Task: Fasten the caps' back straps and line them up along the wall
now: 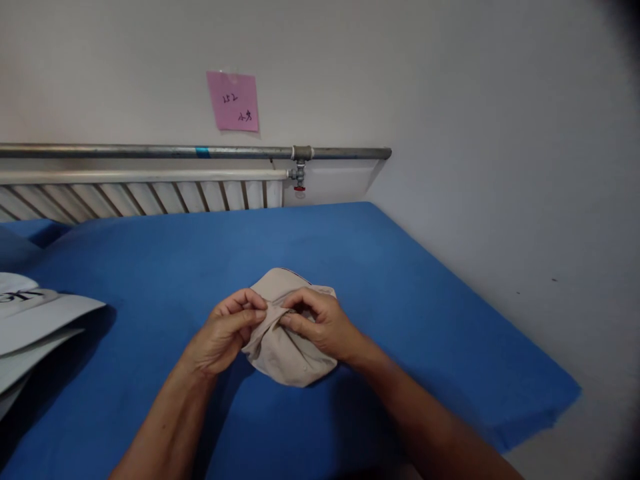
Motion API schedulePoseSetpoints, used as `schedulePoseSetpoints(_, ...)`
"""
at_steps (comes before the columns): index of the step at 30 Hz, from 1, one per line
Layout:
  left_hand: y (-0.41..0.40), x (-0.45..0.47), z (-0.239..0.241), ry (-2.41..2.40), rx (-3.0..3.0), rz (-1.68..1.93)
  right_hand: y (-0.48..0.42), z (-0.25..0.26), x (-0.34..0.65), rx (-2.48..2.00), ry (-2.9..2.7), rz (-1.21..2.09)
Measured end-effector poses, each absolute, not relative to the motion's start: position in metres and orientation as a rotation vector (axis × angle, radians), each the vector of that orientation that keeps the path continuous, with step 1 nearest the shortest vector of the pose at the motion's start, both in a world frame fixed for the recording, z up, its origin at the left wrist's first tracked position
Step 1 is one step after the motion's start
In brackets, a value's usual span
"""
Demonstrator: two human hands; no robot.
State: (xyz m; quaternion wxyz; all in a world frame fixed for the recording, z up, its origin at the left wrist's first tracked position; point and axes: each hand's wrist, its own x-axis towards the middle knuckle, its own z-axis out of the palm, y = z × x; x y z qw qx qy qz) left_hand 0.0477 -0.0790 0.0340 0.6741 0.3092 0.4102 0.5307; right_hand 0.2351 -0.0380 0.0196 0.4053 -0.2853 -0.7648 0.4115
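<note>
A beige cloth cap [295,360] rests on the blue-covered table [400,287], its brim pointing away from me and its crown creased. My left hand [227,330] pinches a fold of the fabric between thumb and fingers on the left side. From the right, my right hand [320,320] pinches the same raised fold close by, with a small gap between the two sets of fingertips. The fingers cover part of the cap's middle.
Several white caps [35,320], one with dark lettering, are stacked at the left edge. Behind the table run a metal pipe [150,152] with a red-handled valve [299,180] and a white radiator [175,197]. A pink note [233,101] hangs on the wall.
</note>
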Motion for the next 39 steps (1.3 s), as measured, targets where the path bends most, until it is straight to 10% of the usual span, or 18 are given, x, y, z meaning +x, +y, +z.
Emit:
schedulePoseSetpoints(20, -0.082, 0.048, 0.033, 0.905, 0.738, 1.159, -0.061, 0.036, 0.247, -0.974, -2.142, 0.961)
schedulePoseSetpoints(39, -0.126, 0.050, 0.036, 1.096, 0.990, 0.804, -0.098, 0.027, 0.262, -0.866, -1.569, 1.584)
